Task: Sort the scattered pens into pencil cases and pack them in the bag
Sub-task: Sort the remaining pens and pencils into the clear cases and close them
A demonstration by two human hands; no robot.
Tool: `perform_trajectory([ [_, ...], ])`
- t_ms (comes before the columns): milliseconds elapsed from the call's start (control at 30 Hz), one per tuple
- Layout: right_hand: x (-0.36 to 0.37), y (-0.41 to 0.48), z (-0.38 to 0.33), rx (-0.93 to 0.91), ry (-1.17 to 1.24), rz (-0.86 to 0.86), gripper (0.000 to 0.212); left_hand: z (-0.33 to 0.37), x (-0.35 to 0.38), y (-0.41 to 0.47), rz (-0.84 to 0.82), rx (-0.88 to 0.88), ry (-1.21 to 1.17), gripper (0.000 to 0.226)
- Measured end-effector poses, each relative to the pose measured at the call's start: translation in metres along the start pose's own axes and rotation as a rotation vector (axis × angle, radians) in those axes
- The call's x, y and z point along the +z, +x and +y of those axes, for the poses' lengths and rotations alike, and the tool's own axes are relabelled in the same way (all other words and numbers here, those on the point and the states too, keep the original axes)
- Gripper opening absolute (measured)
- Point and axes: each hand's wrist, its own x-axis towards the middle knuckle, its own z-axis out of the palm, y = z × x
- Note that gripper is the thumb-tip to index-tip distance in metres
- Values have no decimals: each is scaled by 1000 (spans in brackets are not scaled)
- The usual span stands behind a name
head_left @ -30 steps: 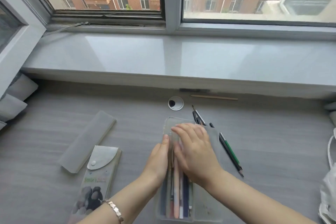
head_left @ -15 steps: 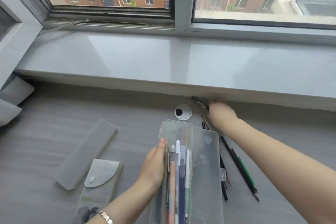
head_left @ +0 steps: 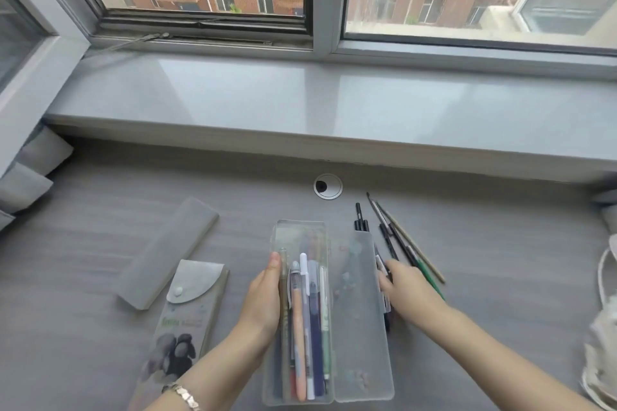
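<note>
A clear plastic pencil case [head_left: 293, 233] lies open on the grey desk, its lid [head_left: 360, 327] folded out to the right. Several pens [head_left: 310, 327] lie lengthwise in its tray. My left hand [head_left: 263, 304] grips the tray's left wall, thumb on the rim. Just right of the lid lie loose dark pens [head_left: 400, 243], a green pencil and a thin wooden stick [head_left: 420, 253]. My right hand [head_left: 410, 287] rests on this group, its fingertips pinched around a black pen beside the lid's edge.
A flat grey case [head_left: 170, 250] and a printed snap pouch [head_left: 187, 310] lie to the left. A white bag [head_left: 601, 360] sits at the right edge. A round cable hole [head_left: 328, 186] is behind the case, under the wide window sill [head_left: 334, 110].
My right hand lifted off the case, reached to the wall under the sill, and came back to the loose pens. The wooden stick now lies with them. The lid is open.
</note>
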Motion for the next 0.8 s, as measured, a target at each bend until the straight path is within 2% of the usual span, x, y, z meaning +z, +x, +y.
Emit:
perform_trajectory([
  [100,0,-26,0,-15,191,103,36,-7,-2,-7,-2,7,-1,56],
  [167,-9,-43,-3,-47,397,255,19,-8,-3,-14,5,8,-2,58],
  [267,-29,-72,-16,-139,684,344,41,-12,-1,-23,17,17,38,61],
  [333,-41,-90,-23,-231,771,372,45,-12,3,-31,27,24,48,60],
  [433,-45,-107,-29,-295,806,324,46,-14,10,-39,15,31,48,59],
  [567,-39,-118,-34,-289,887,274,28,-17,19,-47,-27,24,64,62],
  [700,-36,-121,-31,-269,961,108,24,-17,22,-52,-36,14,85,64],
  [800,-41,-124,-29,-263,1013,-5,10,-16,22,-55,-25,3,95,63],
])
